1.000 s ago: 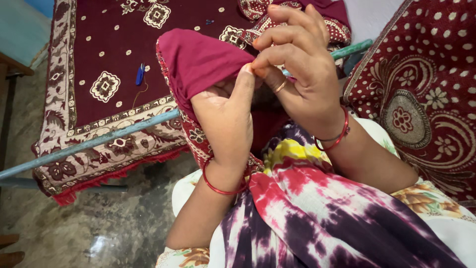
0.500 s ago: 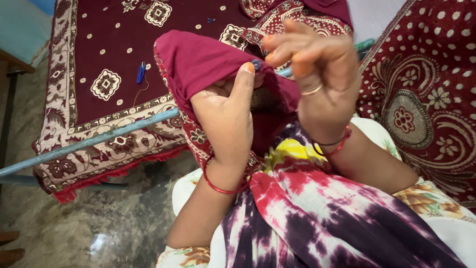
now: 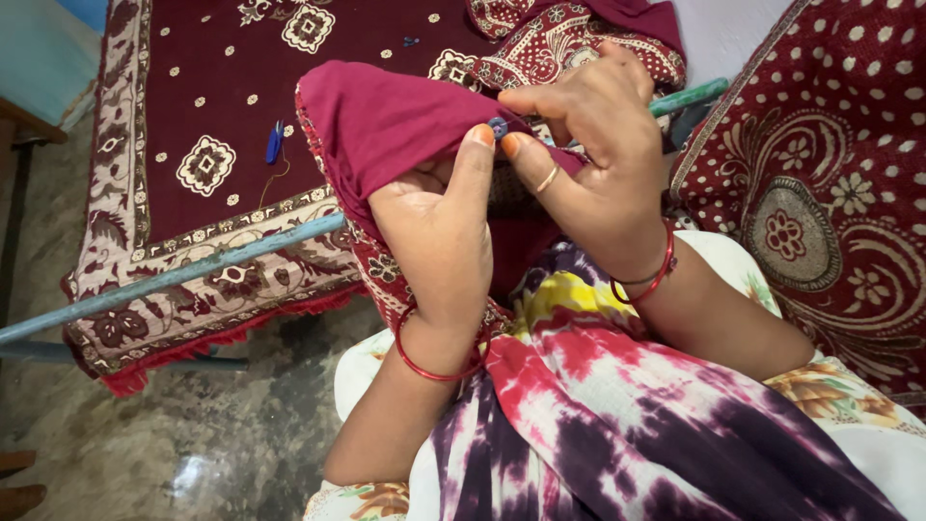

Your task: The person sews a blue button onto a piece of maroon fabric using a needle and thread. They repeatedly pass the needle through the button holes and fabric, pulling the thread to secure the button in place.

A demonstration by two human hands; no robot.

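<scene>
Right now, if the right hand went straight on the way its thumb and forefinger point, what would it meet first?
Most likely the small dark blue button on the magenta cloth, pinned under the left hand's thumb. The right hand's fingertips are almost touching it; exact depth is unclear.

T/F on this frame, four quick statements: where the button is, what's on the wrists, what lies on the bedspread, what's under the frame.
1. The left hand presses a small blue button against the magenta cloth with its thumb. True.
2. The right hand rests flat on the bedspread. False: it is raised at the button, fingertips pinched beside the left thumb.
3. Both wrists wear red bangles. True.
4. The small blue tool lies on the floor. False: it lies on the patterned bedspread.
</scene>
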